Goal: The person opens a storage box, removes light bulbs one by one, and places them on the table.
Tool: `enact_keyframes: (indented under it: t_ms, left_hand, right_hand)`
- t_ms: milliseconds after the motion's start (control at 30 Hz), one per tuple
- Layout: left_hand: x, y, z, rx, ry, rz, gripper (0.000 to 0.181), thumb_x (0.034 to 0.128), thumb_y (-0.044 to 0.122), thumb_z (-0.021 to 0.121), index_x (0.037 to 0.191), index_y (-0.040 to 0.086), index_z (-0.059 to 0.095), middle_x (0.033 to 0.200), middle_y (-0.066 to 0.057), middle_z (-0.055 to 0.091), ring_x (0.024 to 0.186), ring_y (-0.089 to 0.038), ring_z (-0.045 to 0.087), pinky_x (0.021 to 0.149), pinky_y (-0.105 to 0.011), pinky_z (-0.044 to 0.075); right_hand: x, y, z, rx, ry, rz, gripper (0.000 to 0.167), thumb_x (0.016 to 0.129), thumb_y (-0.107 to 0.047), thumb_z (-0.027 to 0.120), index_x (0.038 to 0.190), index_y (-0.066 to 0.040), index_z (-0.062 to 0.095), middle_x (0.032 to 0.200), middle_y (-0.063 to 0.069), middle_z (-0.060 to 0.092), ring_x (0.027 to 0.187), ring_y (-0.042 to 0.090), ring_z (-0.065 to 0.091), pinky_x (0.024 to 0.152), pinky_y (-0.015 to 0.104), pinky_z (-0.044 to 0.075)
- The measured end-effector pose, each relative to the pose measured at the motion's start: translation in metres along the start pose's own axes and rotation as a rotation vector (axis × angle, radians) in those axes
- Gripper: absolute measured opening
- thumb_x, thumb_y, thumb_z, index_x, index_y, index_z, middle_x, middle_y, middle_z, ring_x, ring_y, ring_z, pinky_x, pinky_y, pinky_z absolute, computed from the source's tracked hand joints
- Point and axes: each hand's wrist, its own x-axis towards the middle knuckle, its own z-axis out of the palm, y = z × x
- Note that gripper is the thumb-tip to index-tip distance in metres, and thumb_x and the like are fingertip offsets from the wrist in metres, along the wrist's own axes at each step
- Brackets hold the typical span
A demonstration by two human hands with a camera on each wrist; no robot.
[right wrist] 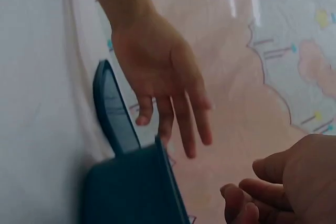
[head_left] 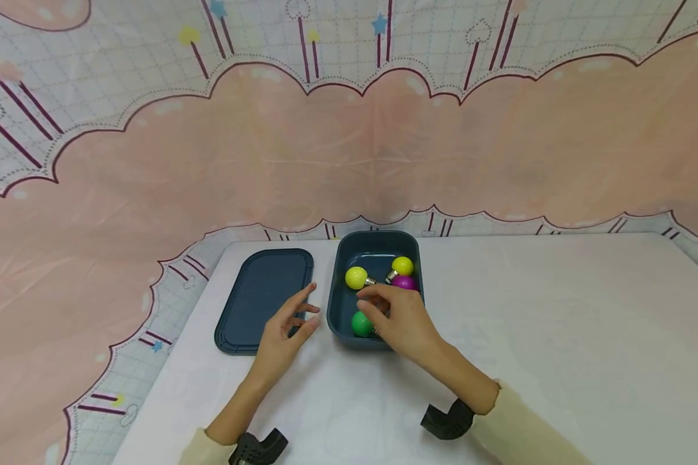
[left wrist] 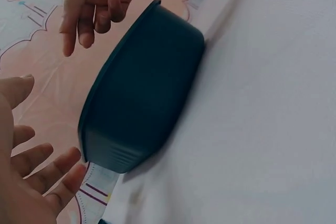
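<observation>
My right hand (head_left: 404, 320) is over the deep dark-blue rectangular box with rounded corners (head_left: 378, 244), thumb and fingers bent but apart, and I see nothing between them. My left hand (head_left: 283, 332) is just beside the left wall of the box, its fingers loosely spread and holding nothing.

In my judgement, a round bulb can easily slip if I pinch only its smooth head, and then it would roll inside the box. If my wrist comes down too low, it may push the near wall and shift the box, because my left hand does not steady it. Also my right hand covers a part of the inside, so I could knock a bulb which I cannot see.

The bulbs have shiny coloured heads and metallic screw ends. The yellow round bulb (head_left: 355, 278) lies towards the left wall of the box, the second yellow bulb (head_left: 402, 265) and the purple bulb (head_left: 404, 283) near its right wall, and the green bulb (head_left: 362, 324) near its front end. The flat dark-blue lid (head_left: 256, 294) lies left of the box.
</observation>
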Motion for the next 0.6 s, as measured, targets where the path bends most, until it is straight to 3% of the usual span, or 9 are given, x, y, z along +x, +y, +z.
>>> enact_keyframes:
  t_ms: [100,200,433,600]
  left_hand:
    - [0.002,0.009,0.004,0.011,-0.042,-0.032,0.056,0.092,0.0,0.06,0.144,-0.002,0.039,0.138,-0.018,0.046,0.108,-0.041,0.053,0.081,-0.035,0.046]
    - [0.005,0.009,0.008,0.026,-0.079,-0.048,0.059,0.0914,0.002,0.061,0.145,-0.001,0.037,0.143,-0.019,0.041,0.11,-0.04,0.051,0.081,-0.038,0.046]
    - [0.01,-0.005,0.015,0.014,-0.148,-0.055,0.065,0.0903,0.004,0.063,0.147,-0.001,0.033,0.154,-0.016,0.026,0.116,-0.034,0.044,0.082,-0.048,0.044]
    - [0.008,-0.013,0.02,0.018,-0.172,-0.046,0.069,0.0891,0.003,0.064,0.148,-0.002,0.029,0.156,-0.017,0.02,0.117,-0.038,0.041,0.082,-0.051,0.043]
  right_hand:
    - [0.001,0.011,-0.008,-0.009,-0.011,0.001,0.018,0.09,-0.016,0.069,0.105,-0.006,0.071,0.081,-0.004,0.065,0.068,0.01,0.056,0.056,0.024,0.049]
    - [0.002,0.019,-0.013,-0.025,-0.014,-0.012,0.02,0.089,-0.017,0.069,0.106,-0.005,0.07,0.082,-0.003,0.065,0.069,0.011,0.057,0.057,0.024,0.049]
    - [0.004,0.03,-0.018,-0.02,-0.036,-0.055,0.025,0.087,-0.017,0.072,0.109,-0.005,0.069,0.086,-0.002,0.067,0.072,0.012,0.058,0.06,0.024,0.049]
    - [0.005,0.039,-0.016,-0.025,-0.096,-0.078,0.031,0.086,-0.02,0.073,0.113,-0.006,0.067,0.097,0.002,0.069,0.074,0.011,0.056,0.059,0.023,0.048]
